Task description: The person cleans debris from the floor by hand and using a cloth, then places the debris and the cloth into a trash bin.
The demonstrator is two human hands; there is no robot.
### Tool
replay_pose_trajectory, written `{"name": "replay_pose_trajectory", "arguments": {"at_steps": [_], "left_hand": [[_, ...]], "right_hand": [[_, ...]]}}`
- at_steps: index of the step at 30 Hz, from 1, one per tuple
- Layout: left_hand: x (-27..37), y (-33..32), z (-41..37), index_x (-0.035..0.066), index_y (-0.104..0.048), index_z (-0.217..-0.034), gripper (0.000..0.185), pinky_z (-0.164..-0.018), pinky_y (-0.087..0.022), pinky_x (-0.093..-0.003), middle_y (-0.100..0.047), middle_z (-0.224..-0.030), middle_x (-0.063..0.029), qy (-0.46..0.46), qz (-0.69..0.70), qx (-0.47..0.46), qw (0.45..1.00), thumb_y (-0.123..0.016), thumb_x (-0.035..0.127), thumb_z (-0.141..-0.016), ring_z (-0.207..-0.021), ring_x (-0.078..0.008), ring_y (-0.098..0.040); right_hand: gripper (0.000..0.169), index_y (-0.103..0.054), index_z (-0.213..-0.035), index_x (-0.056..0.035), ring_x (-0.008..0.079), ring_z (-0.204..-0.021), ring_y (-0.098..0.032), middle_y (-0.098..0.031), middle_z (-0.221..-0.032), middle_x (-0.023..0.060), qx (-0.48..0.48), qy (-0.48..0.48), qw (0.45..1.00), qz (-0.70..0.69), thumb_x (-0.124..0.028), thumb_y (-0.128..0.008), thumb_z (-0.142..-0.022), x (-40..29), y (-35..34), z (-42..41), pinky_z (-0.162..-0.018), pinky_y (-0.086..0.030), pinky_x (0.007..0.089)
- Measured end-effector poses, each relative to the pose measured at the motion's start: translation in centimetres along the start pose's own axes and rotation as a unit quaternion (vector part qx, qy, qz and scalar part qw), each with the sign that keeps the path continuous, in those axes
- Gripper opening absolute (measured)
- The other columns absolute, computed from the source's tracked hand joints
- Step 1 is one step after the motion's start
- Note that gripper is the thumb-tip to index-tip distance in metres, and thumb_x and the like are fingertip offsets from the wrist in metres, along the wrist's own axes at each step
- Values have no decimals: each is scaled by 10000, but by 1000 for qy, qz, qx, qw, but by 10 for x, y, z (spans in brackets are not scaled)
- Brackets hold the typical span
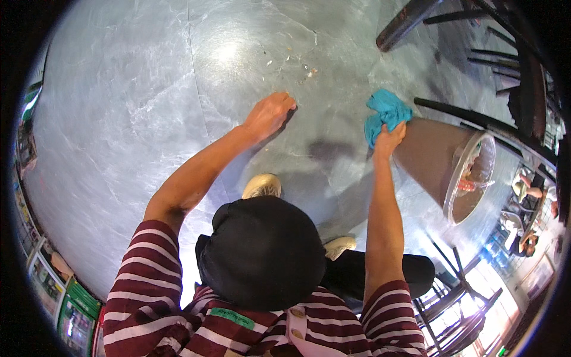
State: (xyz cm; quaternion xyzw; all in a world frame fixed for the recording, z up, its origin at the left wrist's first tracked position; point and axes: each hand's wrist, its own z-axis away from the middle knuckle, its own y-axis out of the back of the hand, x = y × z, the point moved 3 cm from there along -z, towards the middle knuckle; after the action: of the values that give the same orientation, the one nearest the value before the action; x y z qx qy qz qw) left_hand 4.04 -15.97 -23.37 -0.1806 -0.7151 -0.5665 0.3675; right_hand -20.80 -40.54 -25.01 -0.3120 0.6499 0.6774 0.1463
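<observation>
My left hand [271, 115] is low over the grey floor [134, 107], its fingers curled together. I see nothing in it, though the inside of the fist is hidden. Small scraps of debris [310, 71] lie scattered on the floor beyond that hand. My right hand [391, 139] grips a crumpled blue cloth [387, 111]. Right beside it stands a brown waste bin [430, 158] with a pale rim; whether hand and bin touch is unclear. Inside the bin is some rubbish, including a red and white wrapper [468, 184].
Dark furniture legs [403, 26] rise at the upper right. A dark chair [455, 308] stands at the lower right. People [522, 241] are at the far right edge. Crates and shelves [78, 308] line the lower left. My shoes [263, 185] are on the floor.
</observation>
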Motion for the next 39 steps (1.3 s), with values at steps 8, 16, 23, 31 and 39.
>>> {"name": "replay_pose_trajectory", "arguments": {"at_steps": [8, 16, 23, 31, 39], "left_hand": [[-9, 2, -3, 55, -561, -996, 238, -786, -494, -390, -585, -984, -123, 23, 75, 83, 993, -581, -34, -776, -943, -324, -571], [-56, 60, -70, 94, -451, -1271, 570, -1010, -367, -408, -449, -1300, -142, 61, 36, 171, 983, -575, -65, -738, -1211, -328, -421], [-69, 64, -113, 259, -374, -1374, 804, -1045, -295, -508, -280, -1462, -71, -18, -127, 21, 992, -594, -77, -677, -1348, -296, -245], [-69, 75, -82, 136, -523, -1249, 628, -988, -400, -340, -449, -1295, -65, 17, -3, -45, 999, -569, -100, -669, -1207, -263, -442], [-60, 142, -107, 92, -571, -1193, 464, -870, -459, -347, -564, -1160, -127, 82, 98, -63, 990, -585, 70, -729, -968, -285, -558]], "right_hand": [[680, -247, -1397, -14, 395, -1311, -229, -197, -1463, 205, -43, 100, 981, 161, -66, -588, -811, -89, -89, -17, -1015, -267, 508], [651, -272, -1394, -39, 371, -1303, -266, -218, -1460, 168, -150, 195, 960, 136, -62, -569, -815, -212, -158, -33, -974, -292, 552], [644, -348, -1370, -124, 351, -1272, -324, -310, -1415, 139, -268, 337, 896, 110, -29, -552, -766, -211, -160, 19, -968, -315, 525], [617, -469, -1317, -144, 235, -1289, -370, -417, -1376, 89, -504, 301, 801, -116, 62, -535, -739, -214, -132, 16, -1038, -319, 345], [513, -626, -1137, -115, 238, -1032, -587, -617, -1144, 100, -451, 281, 844, -75, 65, -411, -708, -258, -78, -46, -915, -443, 306]]}}
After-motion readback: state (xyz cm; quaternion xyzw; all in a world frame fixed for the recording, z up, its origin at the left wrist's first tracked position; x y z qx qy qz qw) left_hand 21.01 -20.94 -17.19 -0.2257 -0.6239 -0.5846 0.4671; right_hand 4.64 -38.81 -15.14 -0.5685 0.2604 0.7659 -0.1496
